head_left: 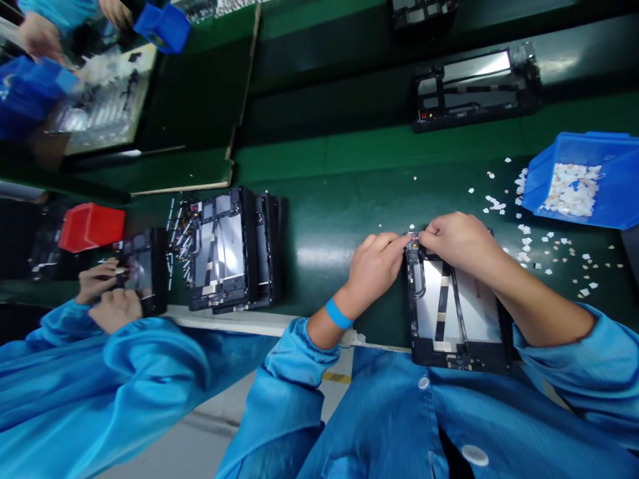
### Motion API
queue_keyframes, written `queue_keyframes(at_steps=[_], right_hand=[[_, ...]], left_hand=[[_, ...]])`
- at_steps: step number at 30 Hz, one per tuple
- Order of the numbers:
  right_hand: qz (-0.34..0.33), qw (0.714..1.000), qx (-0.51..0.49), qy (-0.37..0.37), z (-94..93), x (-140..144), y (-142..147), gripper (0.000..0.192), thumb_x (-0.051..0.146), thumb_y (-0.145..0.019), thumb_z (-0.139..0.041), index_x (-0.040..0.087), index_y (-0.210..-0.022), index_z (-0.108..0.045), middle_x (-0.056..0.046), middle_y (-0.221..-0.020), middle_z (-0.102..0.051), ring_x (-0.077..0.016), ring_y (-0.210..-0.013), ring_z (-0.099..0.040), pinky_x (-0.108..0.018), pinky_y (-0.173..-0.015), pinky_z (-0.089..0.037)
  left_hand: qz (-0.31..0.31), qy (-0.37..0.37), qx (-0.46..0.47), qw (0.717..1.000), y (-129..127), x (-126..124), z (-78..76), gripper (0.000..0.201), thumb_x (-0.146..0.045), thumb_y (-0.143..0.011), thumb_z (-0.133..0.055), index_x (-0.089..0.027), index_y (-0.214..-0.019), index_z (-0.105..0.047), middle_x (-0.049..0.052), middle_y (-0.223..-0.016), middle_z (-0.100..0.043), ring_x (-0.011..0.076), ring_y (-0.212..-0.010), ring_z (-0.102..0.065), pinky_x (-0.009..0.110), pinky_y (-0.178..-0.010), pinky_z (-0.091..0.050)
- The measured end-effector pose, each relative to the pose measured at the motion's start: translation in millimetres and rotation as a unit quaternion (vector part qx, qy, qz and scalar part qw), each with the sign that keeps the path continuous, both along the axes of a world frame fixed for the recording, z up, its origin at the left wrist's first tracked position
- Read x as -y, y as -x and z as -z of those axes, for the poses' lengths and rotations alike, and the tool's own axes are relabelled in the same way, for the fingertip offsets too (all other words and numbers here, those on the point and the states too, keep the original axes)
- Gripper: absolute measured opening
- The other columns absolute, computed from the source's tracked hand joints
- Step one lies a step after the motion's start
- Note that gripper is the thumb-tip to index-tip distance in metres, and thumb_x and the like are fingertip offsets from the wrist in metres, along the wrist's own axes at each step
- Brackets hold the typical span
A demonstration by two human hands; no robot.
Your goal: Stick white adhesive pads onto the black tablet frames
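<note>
Open black device (479, 309) lies at near edge of worktop (329, 199). Left hand (377, 269) and right hand (456, 243) at its far left corner; fingers bunched narrow, any small part gripped cannot be told. Stacked devices (224, 246) left; white pieces (526, 241), blue bin (622, 186) right. Another device (474, 93) beyond.

The scene is viewed through 1 camera, worn on the person's head and aimed forward and steeply down at the green bench (327, 209). The person's own blue jacket (379, 412) is caught nearest the lens, along the bottom edge. The left hand (374, 269) and right hand (459, 243) are seen from close above, right of centre. At left, a co-worker's sleeve (154, 372) is included; farther off, another worker's hand (40, 36) is cut by the top-left border.
</note>
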State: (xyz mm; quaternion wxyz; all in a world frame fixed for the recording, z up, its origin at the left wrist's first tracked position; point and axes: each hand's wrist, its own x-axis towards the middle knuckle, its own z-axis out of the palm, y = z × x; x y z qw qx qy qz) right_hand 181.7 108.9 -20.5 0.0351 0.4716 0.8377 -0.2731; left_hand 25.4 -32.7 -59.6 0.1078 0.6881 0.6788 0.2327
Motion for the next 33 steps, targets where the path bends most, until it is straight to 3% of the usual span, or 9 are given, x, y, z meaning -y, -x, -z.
queue_keyframes(at_steps=[6, 10, 14, 18, 23, 28, 33], right_hand=[[-0.009, 1.0, 0.004, 0.004, 0.4, -3.7, 2.2, 0.027, 0.034, -0.083, -0.065, 0.025, -0.057, -0.066, -0.001, -0.055, -0.061, -0.0163, -0.051, -0.048, -0.032, -0.052, -0.028], [-0.031, 0.999, -0.022, 0.02, 0.0, -4.8, -5.7, 0.024, 0.033, -0.086, -0.063, 0.024, -0.064, -0.07, -0.001, -0.061, -0.067, -0.0174, -0.056, -0.055, -0.032, -0.055, -0.033], [-0.036, 0.986, -0.128, -0.098, 5.2, -0.1, -29.8, 0.025, 0.018, -0.09, -0.053, 0.022, -0.092, -0.077, -0.005, -0.09, -0.077, -0.021, -0.079, -0.067, -0.032, -0.069, -0.045], [-0.144, 0.947, -0.191, -0.215, 17.2, 9.5, -49.3, 0.033, 0.013, -0.097, -0.048, 0.021, -0.105, -0.079, -0.01, -0.105, -0.075, -0.0234, -0.094, -0.066, -0.034, -0.082, -0.049], [-0.248, 0.918, -0.147, -0.271, 32.6, 14.7, -53.8, 0.042, 0.013, -0.102, -0.05, 0.027, -0.134, -0.074, -0.008, -0.104, -0.072, -0.0223, -0.087, -0.057, -0.033, -0.075, -0.042], [-0.305, 0.889, -0.167, -0.297, 38.1, 10.3, -57.3, 0.037, 0.016, -0.104, -0.052, 0.026, -0.134, -0.073, -0.008, -0.107, -0.072, -0.0216, -0.087, -0.055, -0.034, -0.076, -0.04], [-0.361, 0.872, -0.138, -0.301, 31.4, 2.9, -57.3, 0.037, 0.015, -0.103, -0.053, 0.022, -0.135, -0.07, -0.01, -0.11, -0.071, -0.0226, -0.088, -0.053, -0.034, -0.075, -0.039]], left_hand=[[0.015, -0.009, -0.04, 0.999, -1.5, -2.3, -1.6, 0.036, -0.024, -0.11, -0.046, -0.026, -0.137, -0.069, 0.008, -0.118, -0.074, 0.0223, -0.097, -0.061, 0.035, -0.085, -0.046], [0.025, 0.021, -0.113, 0.993, 0.4, -4.2, -10.0, 0.037, -0.023, -0.11, -0.046, -0.028, -0.139, -0.068, 0.008, -0.118, -0.071, 0.0217, -0.096, -0.058, 0.034, -0.081, -0.045], [0.054, 0.053, -0.159, 0.984, 5.7, -8.9, -23.9, 0.039, -0.02, -0.108, -0.049, -0.032, -0.14, -0.067, 0.006, -0.122, -0.068, 0.0219, -0.098, -0.057, 0.033, -0.079, -0.045], [0.079, 0.068, -0.146, 0.984, 12.5, -15.1, -29.9, 0.038, -0.02, -0.107, -0.05, -0.032, -0.137, -0.069, 0.006, -0.119, -0.069, 0.0204, -0.098, -0.059, 0.032, -0.08, -0.046], [0.096, 0.025, -0.051, 0.994, 24.5, -20.1, -21.8, 0.035, -0.013, -0.105, -0.05, -0.024, -0.128, -0.074, 0.005, -0.116, -0.075, 0.0182, -0.101, -0.066, 0.032, -0.09, -0.05], [0.053, -0.04, -0.01, 0.998, 28.6, -12.8, -20.8, 0.034, -0.01, -0.103, -0.049, -0.019, -0.124, -0.074, 0.007, -0.113, -0.078, 0.0188, -0.103, -0.069, 0.034, -0.091, -0.051], [0.063, -0.017, -0.027, 0.997, 21.2, -4.9, -23.4, 0.032, -0.013, -0.104, -0.049, -0.019, -0.124, -0.073, 0.007, -0.113, -0.077, 0.019, -0.1, -0.068, 0.034, -0.088, -0.052]])
